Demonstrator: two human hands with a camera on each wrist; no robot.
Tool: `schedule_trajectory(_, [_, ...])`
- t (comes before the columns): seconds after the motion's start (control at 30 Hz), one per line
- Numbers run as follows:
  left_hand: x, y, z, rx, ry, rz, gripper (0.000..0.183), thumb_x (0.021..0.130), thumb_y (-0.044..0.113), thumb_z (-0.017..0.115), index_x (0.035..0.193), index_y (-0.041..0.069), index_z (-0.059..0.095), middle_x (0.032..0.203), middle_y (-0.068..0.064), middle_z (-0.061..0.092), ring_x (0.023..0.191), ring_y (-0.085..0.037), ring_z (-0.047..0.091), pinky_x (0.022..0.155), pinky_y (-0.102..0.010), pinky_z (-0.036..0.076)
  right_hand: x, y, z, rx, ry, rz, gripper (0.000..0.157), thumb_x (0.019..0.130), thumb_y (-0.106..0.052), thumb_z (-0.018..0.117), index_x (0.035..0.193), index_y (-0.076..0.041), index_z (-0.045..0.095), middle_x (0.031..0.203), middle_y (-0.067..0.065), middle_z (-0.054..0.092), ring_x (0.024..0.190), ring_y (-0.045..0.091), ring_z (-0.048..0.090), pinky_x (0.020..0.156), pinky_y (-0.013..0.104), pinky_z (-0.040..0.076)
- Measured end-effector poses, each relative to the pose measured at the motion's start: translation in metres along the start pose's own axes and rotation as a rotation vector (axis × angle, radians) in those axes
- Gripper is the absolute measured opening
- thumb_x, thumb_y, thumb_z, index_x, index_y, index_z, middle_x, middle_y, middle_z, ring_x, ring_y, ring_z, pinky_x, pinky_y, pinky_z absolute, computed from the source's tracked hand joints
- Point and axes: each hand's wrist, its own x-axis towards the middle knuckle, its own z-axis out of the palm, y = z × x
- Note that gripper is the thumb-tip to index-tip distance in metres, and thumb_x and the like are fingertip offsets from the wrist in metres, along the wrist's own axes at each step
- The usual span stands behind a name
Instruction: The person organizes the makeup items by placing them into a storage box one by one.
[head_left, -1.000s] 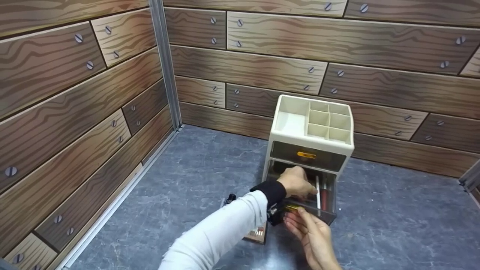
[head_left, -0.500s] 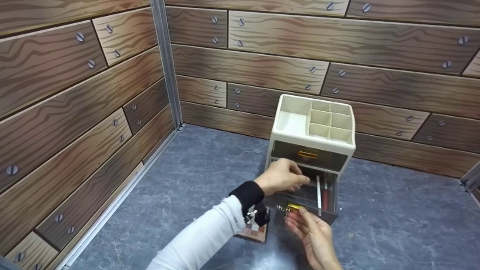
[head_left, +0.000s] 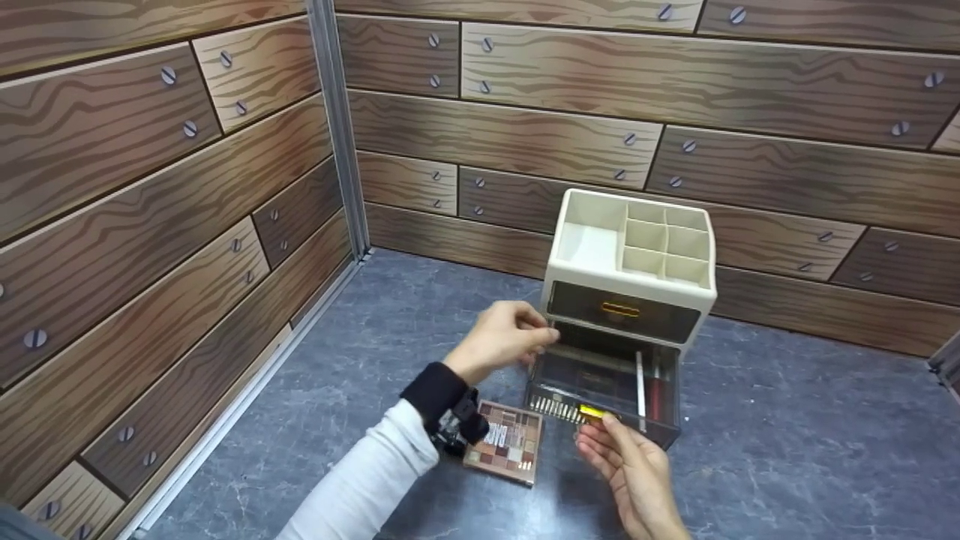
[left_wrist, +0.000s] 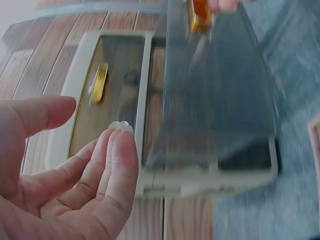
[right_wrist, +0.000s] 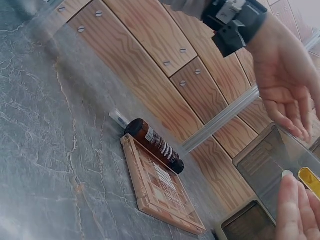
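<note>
My right hand pinches the gold handle of the pulled-out, smoky clear drawer. That drawer belongs to a cream desktop organizer. Inside it, on the right, lie a thin white stick and a slim red item. My left hand hovers by the drawer's left side. In the left wrist view its thumb and fingers stand apart with nothing between them. An eyeshadow palette lies on the floor left of the drawer, partly behind the left wrist camera.
In the right wrist view a brown bottle lies beside the palette, near a small clear-ended item. The organizer's upper drawer is closed, below open top compartments. Wood-patterned walls rise behind and at left.
My left hand has come out of the drawer and moved left, uncovering the drawer's inside and more of the palette. The right hand stays at the handle.
</note>
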Motion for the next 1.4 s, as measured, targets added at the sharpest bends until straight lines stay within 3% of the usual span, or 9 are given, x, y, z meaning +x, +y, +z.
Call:
schedule_trajectory(0.2, [-0.008, -0.019, -0.030, 0.073, 0.035, -0.022, 0.029, 0.094, 0.018, 0.078, 0.117, 0.002, 0.068, 0.107, -0.010, 0.073, 0.089, -0.021, 0.071, 0.080, -0.037, 0.064, 0.000, 0.000, -0.002, 0.008, -0.027, 0.011, 0.023, 0.110, -0.014, 0.052, 0.102, -0.004, 0.071, 0.092, 0.009, 0.078, 0.086, 0.017, 0.077, 0.086, 0.028, 0.063])
schedule_trajectory(0.4, [-0.022, -0.051, -0.046, 0.149, 0.029, -0.092, 0.032, 0.093, 0.017, 0.078, 0.118, 0.001, 0.067, 0.107, -0.011, 0.071, 0.085, -0.022, 0.070, 0.073, -0.033, 0.063, -0.001, 0.001, 0.000, 0.004, -0.014, 0.006, 0.024, 0.111, -0.014, 0.052, 0.102, -0.004, 0.072, 0.092, 0.009, 0.078, 0.086, 0.016, 0.077, 0.086, 0.027, 0.063])
schedule_trajectory(0.63, [-0.040, -0.087, -0.050, 0.244, 0.025, -0.178, 0.021, 0.090, 0.002, 0.073, 0.109, -0.003, 0.067, 0.097, -0.013, 0.068, 0.085, -0.033, 0.071, 0.069, -0.036, 0.063, -0.002, 0.004, 0.000, -0.003, 0.012, 0.013, 0.024, 0.110, -0.013, 0.052, 0.101, 0.000, 0.071, 0.092, 0.010, 0.077, 0.086, 0.018, 0.077, 0.087, 0.028, 0.063])
schedule_trajectory(0.83, [-0.048, -0.107, -0.050, 0.383, 0.060, -0.180, 0.017, 0.082, -0.007, 0.070, 0.099, -0.003, 0.066, 0.082, -0.009, 0.065, 0.063, -0.020, 0.064, 0.057, -0.031, 0.058, 0.000, 0.001, 0.001, -0.005, 0.020, 0.009, 0.024, 0.110, -0.013, 0.053, 0.100, 0.000, 0.072, 0.091, 0.010, 0.078, 0.086, 0.018, 0.077, 0.086, 0.029, 0.063])
schedule_trajectory(1.03, [-0.051, -0.123, -0.047, 0.468, 0.094, -0.146, 0.019, 0.072, -0.011, 0.068, 0.087, 0.000, 0.065, 0.075, -0.007, 0.064, 0.057, -0.015, 0.058, 0.053, -0.028, 0.053, 0.001, 0.000, 0.000, -0.004, 0.003, -0.005, 0.025, 0.110, -0.013, 0.052, 0.101, -0.001, 0.072, 0.093, 0.011, 0.078, 0.087, 0.018, 0.077, 0.087, 0.029, 0.062])
schedule_trajectory(1.23, [-0.052, -0.134, -0.047, 0.432, 0.110, -0.182, 0.021, 0.073, -0.012, 0.072, 0.079, 0.004, 0.060, 0.078, -0.009, 0.060, 0.054, -0.015, 0.060, 0.047, -0.028, 0.056, 0.000, 0.000, 0.000, -0.001, 0.007, -0.005, 0.025, 0.110, -0.013, 0.052, 0.101, -0.001, 0.071, 0.092, 0.010, 0.077, 0.087, 0.018, 0.077, 0.087, 0.029, 0.062])
schedule_trajectory(1.4, [-0.053, -0.138, -0.047, 0.495, 0.137, -0.186, 0.023, 0.070, -0.006, 0.077, 0.074, 0.008, 0.059, 0.076, -0.005, 0.059, 0.065, -0.019, 0.060, 0.057, -0.031, 0.056, 0.000, -0.001, 0.001, -0.010, 0.022, 0.001, 0.024, 0.110, -0.014, 0.053, 0.102, 0.001, 0.071, 0.092, 0.011, 0.077, 0.087, 0.018, 0.077, 0.087, 0.029, 0.063])
